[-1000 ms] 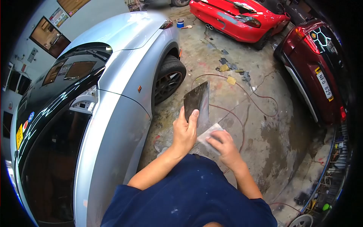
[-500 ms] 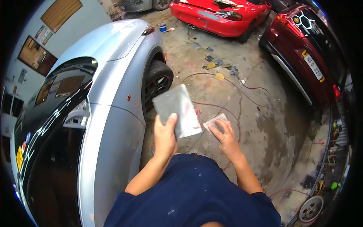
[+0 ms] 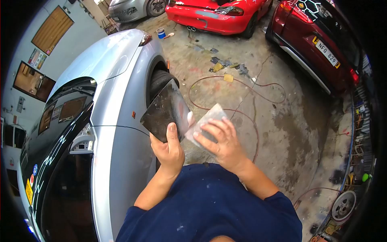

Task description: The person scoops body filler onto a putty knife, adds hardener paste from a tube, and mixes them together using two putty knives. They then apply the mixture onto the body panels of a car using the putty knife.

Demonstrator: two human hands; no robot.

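Observation:
My left hand (image 3: 168, 146) grips a dark, flat mixing board (image 3: 161, 109), its thumb lying over the near edge. A dab of pale putty (image 3: 190, 118) and a pinkish smear sit toward the board's right side. In my right hand (image 3: 225, 145) is a thin, whitish putty spreader (image 3: 215, 113), fingers pressed on its face. The spreader's left edge meets or nearly meets the board by the putty; I cannot tell if they touch. To the left stands a silver car (image 3: 125, 155), close to the board.
A red car (image 3: 209, 22) and a dark red car (image 3: 306, 44) stand ahead. A hose (image 3: 191, 90) loops over the concrete floor beside scattered sandpaper scraps (image 3: 227, 66). A blue-labelled can (image 3: 161, 33) is near the silver car's rear. A wheel rim (image 3: 344, 205) lies at lower right.
My right hand has brought the spreader up and left to the board. The board has turned and shifted left, showing its dark face and the putty. The view has shifted slightly.

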